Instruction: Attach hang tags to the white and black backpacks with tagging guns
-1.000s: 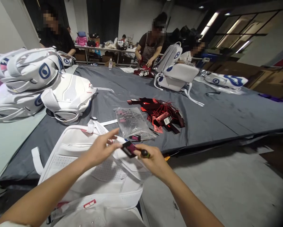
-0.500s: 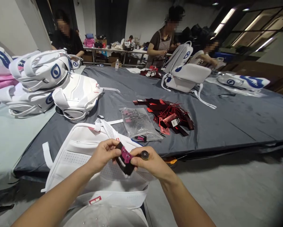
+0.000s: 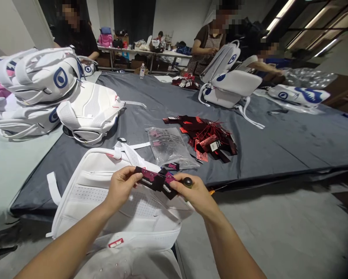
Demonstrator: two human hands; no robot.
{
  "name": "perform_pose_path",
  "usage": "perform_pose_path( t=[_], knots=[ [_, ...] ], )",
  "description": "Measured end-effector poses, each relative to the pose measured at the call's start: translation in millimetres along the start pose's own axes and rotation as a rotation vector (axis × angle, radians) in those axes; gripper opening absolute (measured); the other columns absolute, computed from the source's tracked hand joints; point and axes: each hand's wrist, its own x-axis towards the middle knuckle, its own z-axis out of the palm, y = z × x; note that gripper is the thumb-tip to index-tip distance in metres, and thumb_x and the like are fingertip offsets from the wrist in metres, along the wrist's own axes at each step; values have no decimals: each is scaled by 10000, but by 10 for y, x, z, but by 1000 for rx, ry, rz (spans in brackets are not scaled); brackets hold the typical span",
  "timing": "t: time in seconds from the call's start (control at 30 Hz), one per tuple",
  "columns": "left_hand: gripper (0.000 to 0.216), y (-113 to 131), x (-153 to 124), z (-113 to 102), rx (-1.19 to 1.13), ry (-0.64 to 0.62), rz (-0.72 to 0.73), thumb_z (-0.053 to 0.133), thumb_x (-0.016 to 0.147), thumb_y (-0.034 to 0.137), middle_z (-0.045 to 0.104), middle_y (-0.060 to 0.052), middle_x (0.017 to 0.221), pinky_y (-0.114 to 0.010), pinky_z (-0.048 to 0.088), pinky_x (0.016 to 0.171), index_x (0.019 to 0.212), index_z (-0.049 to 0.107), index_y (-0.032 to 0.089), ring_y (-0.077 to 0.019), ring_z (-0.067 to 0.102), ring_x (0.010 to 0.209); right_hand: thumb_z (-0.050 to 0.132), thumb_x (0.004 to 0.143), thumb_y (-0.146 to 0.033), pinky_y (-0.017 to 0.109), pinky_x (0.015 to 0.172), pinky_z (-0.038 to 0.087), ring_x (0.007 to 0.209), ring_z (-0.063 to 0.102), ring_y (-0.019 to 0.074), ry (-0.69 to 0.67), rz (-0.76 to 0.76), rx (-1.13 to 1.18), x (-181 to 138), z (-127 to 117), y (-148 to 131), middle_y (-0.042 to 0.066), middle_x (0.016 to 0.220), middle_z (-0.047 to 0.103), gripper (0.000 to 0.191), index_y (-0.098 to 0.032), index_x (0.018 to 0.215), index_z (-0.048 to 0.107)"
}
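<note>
My left hand (image 3: 120, 186) pinches the left end of a black and magenta hang tag (image 3: 150, 180). My right hand (image 3: 192, 194) pinches a second such tag (image 3: 168, 185) at its right end, and a black round-tipped tool (image 3: 187, 181) sticks up from that fist. The two tags fan apart between the hands. Both hands hover over a white backpack (image 3: 115, 201) lying flat at the near edge of the grey table (image 3: 278, 143).
A clear plastic bag (image 3: 169, 147) and a pile of red and black tags (image 3: 205, 135) lie just beyond the hands. White backpacks with blue eye marks (image 3: 46, 89) are stacked at left. Other people work at the far side by more white bags (image 3: 228, 85).
The tag stack that was held together between the hands has been spread into two tags, the left hand pulling one leftward. The view has shifted slightly.
</note>
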Motion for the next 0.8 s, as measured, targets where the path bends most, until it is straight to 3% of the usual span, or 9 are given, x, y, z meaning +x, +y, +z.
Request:
perform_pose_path(
  t=[0.17,0.27,0.33,0.47,0.57,0.63,0.7,0.77,0.8],
  knots=[
    [282,-18,41,2,-39,9,-59,788,733,401,679,14,715,-184,541,504,865,716,163,-85,574,583,807,615,-474,248,493,447,501,519,112,369,198,-6,194,-550,568,-22,623,606,402,-166,843,686],
    [329,-11,78,78,-49,-4,-78,787,739,443,675,6,742,-187,547,502,873,688,159,-103,609,631,790,598,-388,223,399,347,425,483,111,420,387,-65,467,-728,902,-21,573,592,378,-146,866,675],
    [352,3,110,148,-51,-29,-79,777,750,461,675,4,739,-191,543,497,890,664,160,-112,628,635,739,649,-347,219,398,327,445,502,121,446,407,-122,703,-745,1025,-6,570,595,288,-132,829,669],
    [361,40,165,230,-42,-44,-47,763,767,473,673,11,715,-200,546,510,884,614,165,-104,623,592,681,706,-251,248,545,437,644,603,169,522,324,-236,1034,-673,999,39,673,648,109,-152,724,640],
    [361,42,182,234,-22,16,-29,771,759,476,677,7,744,-199,552,515,844,604,168,-105,627,627,698,691,-190,306,721,477,870,643,235,555,256,-362,920,-580,803,118,873,707,57,-156,700,652],
    [369,19,179,254,-25,30,-38,780,745,479,676,9,747,-197,549,510,831,597,170,-105,624,632,685,752,-259,344,802,484,926,649,249,478,144,-400,703,-501,630,130,958,722,129,-160,830,711],
    [369,-15,169,298,-36,-3,-52,775,749,480,664,18,722,-197,541,507,831,591,171,-95,604,596,659,806,-384,352,813,502,886,666,234,253,-3,-314,473,-422,462,98,927,736,265,-172,946,735],
    [346,-44,156,340,-37,-44,-49,761,769,466,646,29,699,-192,530,517,831,592,170,-81,583,568,656,812,-444,320,754,517,782,670,201,44,-91,-169,301,-366,344,56,809,730,301,-169,907,735],
    [333,-53,150,352,-29,-53,-43,753,781,457,636,34,683,-190,528,528,828,592,170,-78,579,563,662,810,-450,297,707,515,724,663,182,6,-95,-108,244,-351,309,42,753,718,298,-162,856,724]
  ],
)
